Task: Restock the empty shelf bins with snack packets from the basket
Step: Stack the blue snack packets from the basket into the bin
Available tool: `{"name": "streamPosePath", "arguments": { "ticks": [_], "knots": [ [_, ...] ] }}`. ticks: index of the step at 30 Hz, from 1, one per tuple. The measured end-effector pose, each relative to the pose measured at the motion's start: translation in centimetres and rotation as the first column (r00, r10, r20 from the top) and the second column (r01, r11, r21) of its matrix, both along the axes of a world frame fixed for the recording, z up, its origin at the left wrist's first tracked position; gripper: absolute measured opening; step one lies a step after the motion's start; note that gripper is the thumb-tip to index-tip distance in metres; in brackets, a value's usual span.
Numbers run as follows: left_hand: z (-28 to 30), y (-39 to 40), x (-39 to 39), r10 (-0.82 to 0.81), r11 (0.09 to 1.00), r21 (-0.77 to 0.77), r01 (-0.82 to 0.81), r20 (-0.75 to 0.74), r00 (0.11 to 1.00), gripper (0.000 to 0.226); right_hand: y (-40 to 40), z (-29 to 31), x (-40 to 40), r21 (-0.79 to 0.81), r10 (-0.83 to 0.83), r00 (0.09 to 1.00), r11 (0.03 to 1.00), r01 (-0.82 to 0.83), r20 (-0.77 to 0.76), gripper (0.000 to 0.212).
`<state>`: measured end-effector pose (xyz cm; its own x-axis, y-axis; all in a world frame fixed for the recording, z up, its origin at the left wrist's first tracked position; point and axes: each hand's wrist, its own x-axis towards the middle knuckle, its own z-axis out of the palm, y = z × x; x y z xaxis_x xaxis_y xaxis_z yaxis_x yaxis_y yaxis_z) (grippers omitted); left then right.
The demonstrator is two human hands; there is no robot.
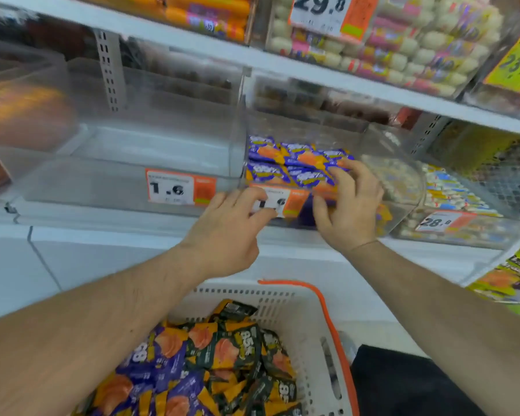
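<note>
A clear shelf bin in the middle holds stacked purple-and-orange snack packets. My right hand reaches over its front rim: the fingers lie on the front packets and the thumb is on the outside of the wall. My left hand touches the bin's front at the 1.6 price label with loosely bent fingers and holds nothing. To the left stands an empty clear bin with its own 1.6 label. Below, a white basket with an orange handle holds several purple packets and dark packets.
The shelf above carries bins of orange sausages and pale round snacks. A bin of white snacks with a 28.8 label is to the right, and a blurred orange bin at far left. White cabinet fronts lie below.
</note>
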<state>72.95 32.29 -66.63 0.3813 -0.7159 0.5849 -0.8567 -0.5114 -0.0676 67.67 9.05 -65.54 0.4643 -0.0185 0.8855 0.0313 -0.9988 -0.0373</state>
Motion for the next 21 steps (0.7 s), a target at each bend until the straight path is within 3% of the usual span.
{"name": "streamPosePath", "arguments": {
  "ticks": [3,5,7,9,11,13,16,21],
  "knots": [
    [-0.7,1.7,0.2,0.094,0.931,0.364,0.036,-0.331,0.939,0.044,5.6,-5.9,-0.5,0.033,0.236,0.953,0.972,-0.234,-0.192,0.031],
    [-1.5,3.3,0.6,0.262,0.813,0.576,0.090,-0.499,0.826,0.041,8.4,-10.2,-1.0,0.134,0.327,0.824,0.945,-0.300,-0.463,0.023],
    [-2.3,4.7,0.4,0.382,0.708,0.690,0.152,-0.555,0.739,0.042,10.7,-14.2,-1.6,0.272,0.316,0.577,0.948,-0.165,-0.753,0.019],
    [-3.3,6.0,0.4,0.458,0.650,0.741,0.170,-0.560,0.691,0.045,12.6,-17.6,-2.4,0.339,0.320,0.288,0.941,0.018,-0.903,0.014],
    [-4.3,7.3,0.5,0.498,0.635,0.753,0.174,-0.570,0.653,0.044,14.3,-21.1,-3.2,0.410,0.414,0.023,0.892,0.191,-0.910,0.008],
    [-5.2,8.4,0.9,0.508,0.624,0.762,0.175,-0.566,0.649,0.036,15.8,-23.9,-4.1,0.404,0.461,-0.151,0.864,0.300,-0.874,0.021],
    [-6.6,9.5,1.1,0.526,0.582,0.792,0.183,-0.538,0.658,0.027,17.8,-26.5,-5.7,0.368,0.464,-0.204,0.849,0.379,-0.862,0.037],
    [-6.7,9.8,0.9,0.545,0.553,0.810,0.195,-0.529,0.650,0.032,19.3,-27.6,-6.0,0.307,0.390,-0.094,0.832,0.463,-0.916,0.021]
  ]
}}
